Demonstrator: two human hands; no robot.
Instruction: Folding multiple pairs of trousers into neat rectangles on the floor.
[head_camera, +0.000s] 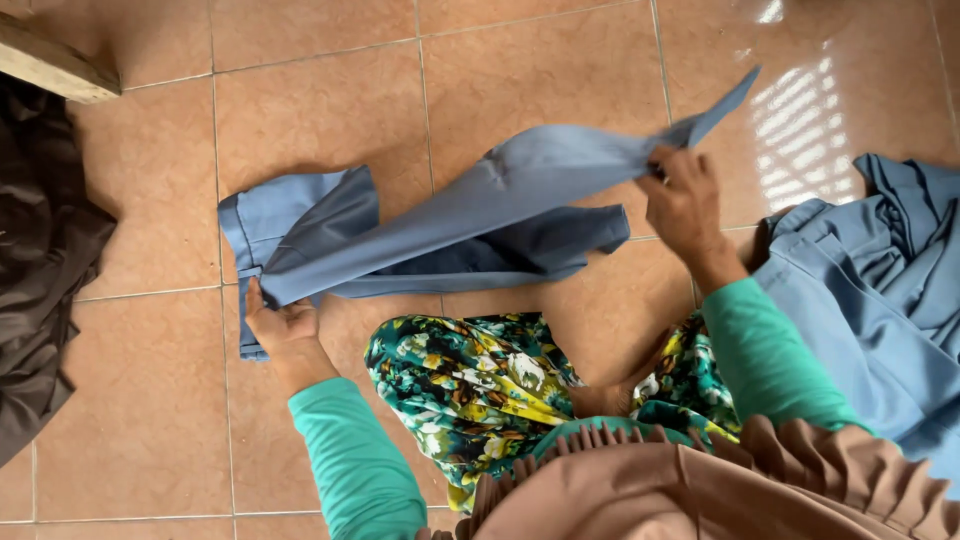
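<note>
Stretching across mid-frame above the tiled floor (150, 400), the blue trousers (480, 215) run lower left to upper right, left hand (283, 330) clamping the waistband, right hand (683, 205) pinching the raised leg.

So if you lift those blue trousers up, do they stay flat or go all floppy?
Probably floppy: the blue trousers sag and crease between the left hand and right hand. They look light, since one end lifts with fingertips. On the smooth tiled floor they would likely slide easily.
</note>
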